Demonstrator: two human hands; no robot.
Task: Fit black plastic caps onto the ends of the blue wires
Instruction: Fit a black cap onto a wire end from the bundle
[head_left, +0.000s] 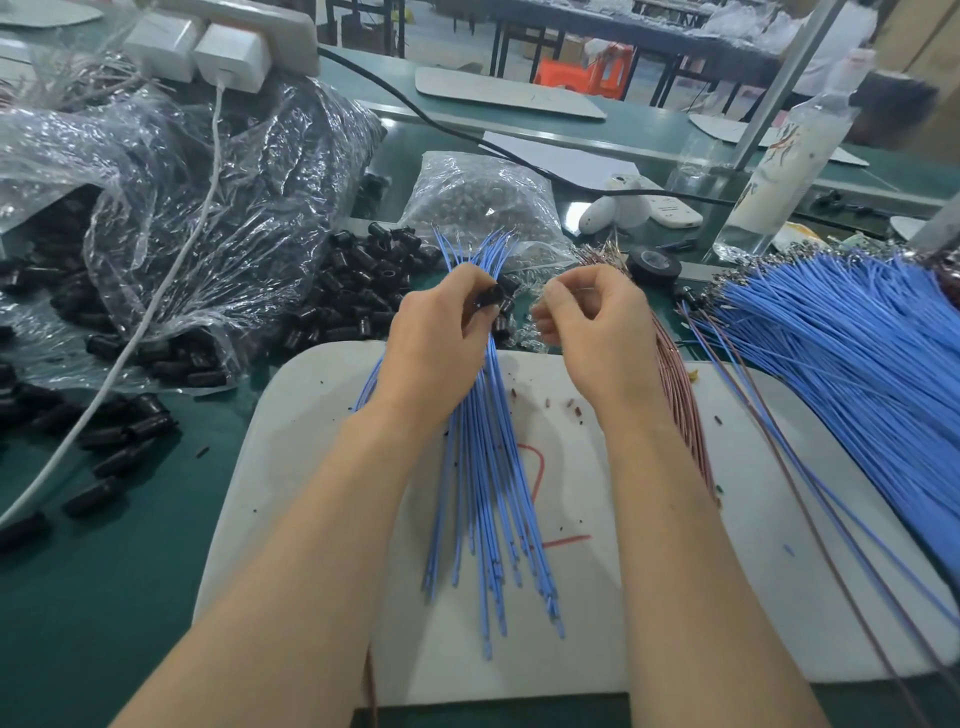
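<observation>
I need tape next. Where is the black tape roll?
Head view, right of centre: the black tape roll lies on the green table beyond the right hand.

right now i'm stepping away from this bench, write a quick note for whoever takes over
Left hand: grips the bundle of blue wires over the white board and pinches one black cap at its fingers.
Right hand: fingers curled beside the cap; I cannot tell whether they pinch anything.
Supplies: loose caps left of the hands, more in the clear bag; large heap of blue wires on the right.
Done: no capped wire is plainly visible.
Left: cap the bundle in hand, then likely the heap.
</observation>
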